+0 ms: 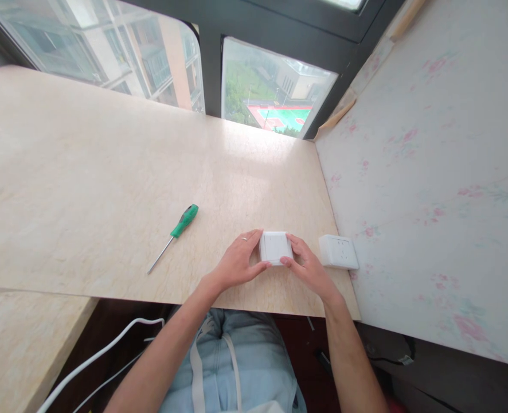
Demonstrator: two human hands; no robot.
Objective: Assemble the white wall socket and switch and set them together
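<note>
A square white wall switch [275,248] with a flat front plate is at the near part of the stone sill, between my two hands. My left hand [240,258], with a ring on one finger, grips its left side, thumb at the near corner. On the opposite side my right hand [308,267] holds the right edge, its thumb on the near right corner. The underside of the switch is hidden. Just right of my right hand sits a white socket box [339,252] against the wall. A screwdriver [174,236] with a green handle lies to the left, apart from both hands.
The beige sill [86,195] reaches back to dark-framed windows [213,69]. A flowered wall [434,172] bounds the right side. White cables [108,347] hang below the front edge at left, beside a lower stone ledge [22,338].
</note>
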